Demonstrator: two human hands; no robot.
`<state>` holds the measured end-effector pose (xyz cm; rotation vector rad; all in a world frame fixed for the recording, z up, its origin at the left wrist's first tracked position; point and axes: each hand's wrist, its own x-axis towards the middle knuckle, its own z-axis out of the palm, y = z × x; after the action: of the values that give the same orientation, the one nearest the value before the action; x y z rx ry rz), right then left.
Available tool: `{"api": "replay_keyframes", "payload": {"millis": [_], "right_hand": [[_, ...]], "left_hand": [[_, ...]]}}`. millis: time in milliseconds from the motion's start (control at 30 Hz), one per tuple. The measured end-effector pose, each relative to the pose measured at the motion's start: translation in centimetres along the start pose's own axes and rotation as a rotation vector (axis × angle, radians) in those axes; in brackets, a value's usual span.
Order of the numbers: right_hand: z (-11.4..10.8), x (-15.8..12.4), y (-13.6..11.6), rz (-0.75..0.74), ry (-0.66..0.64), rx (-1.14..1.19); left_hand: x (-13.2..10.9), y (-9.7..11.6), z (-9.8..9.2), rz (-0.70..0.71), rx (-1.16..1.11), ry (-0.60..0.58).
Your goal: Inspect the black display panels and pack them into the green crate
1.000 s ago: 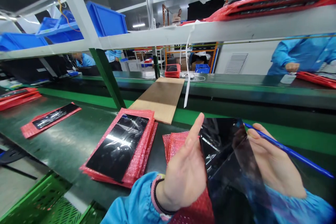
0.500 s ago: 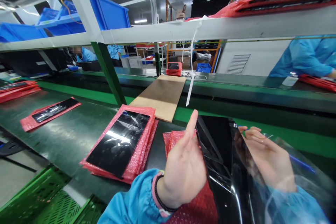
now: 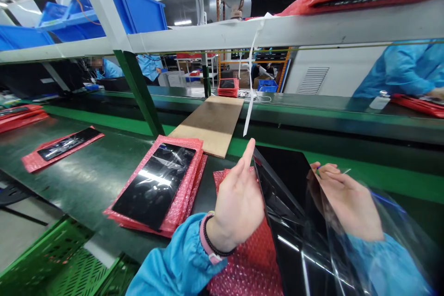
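A black glass display panel (image 3: 282, 166) is tilted up in front of me, and light streaks reflect on its face. My left hand (image 3: 239, 206) is at its left edge, thumb stretched upward, the other fingers hidden behind the panel. Near the upper right corner, my right hand (image 3: 347, 199) pinches a clear film (image 3: 388, 226) that drapes over my wrist and across the panel's right side. Below the panel lies red bubble wrap (image 3: 249, 259). To the left, another black panel (image 3: 156, 185) rests on a stack of red bubble-wrap sleeves (image 3: 180, 199).
Farther left, a smaller panel (image 3: 69, 143) lies on red wrap. A wooden board (image 3: 211, 125) spans toward the far bench. A green crate (image 3: 69, 259) is at lower left. Overhead runs a white shelf (image 3: 208, 37); a white strip (image 3: 249, 97) hangs from it. A co-worker's blue sleeve (image 3: 398, 69) shows at right.
Both hands and the panel appear slightly farther left, along with a small shift of the whole view. The film's fold across the panel has changed shape a little.
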<state>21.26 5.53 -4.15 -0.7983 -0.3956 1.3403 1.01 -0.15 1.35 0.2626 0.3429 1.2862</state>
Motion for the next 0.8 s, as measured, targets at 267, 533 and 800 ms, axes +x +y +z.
{"api": "replay_keyframes", "payload": {"millis": [267, 533, 800], "right_hand": [[-0.6, -1.5, 0.8, -0.153, -0.049, -0.293], [-8.8, 1.5, 1.5, -0.490, -0.069, -0.625], [-13.6, 5.9, 5.1, -0.157, -0.200, -0.804]], "left_hand": [[0.9, -0.8, -1.2, 0.006, 0.217, -0.058], [0.4, -0.8, -7.9, 0.035, 0.715, 0.105], [2.4, -0.2, -14.4, 0.014, 0.827, 0.215]]}}
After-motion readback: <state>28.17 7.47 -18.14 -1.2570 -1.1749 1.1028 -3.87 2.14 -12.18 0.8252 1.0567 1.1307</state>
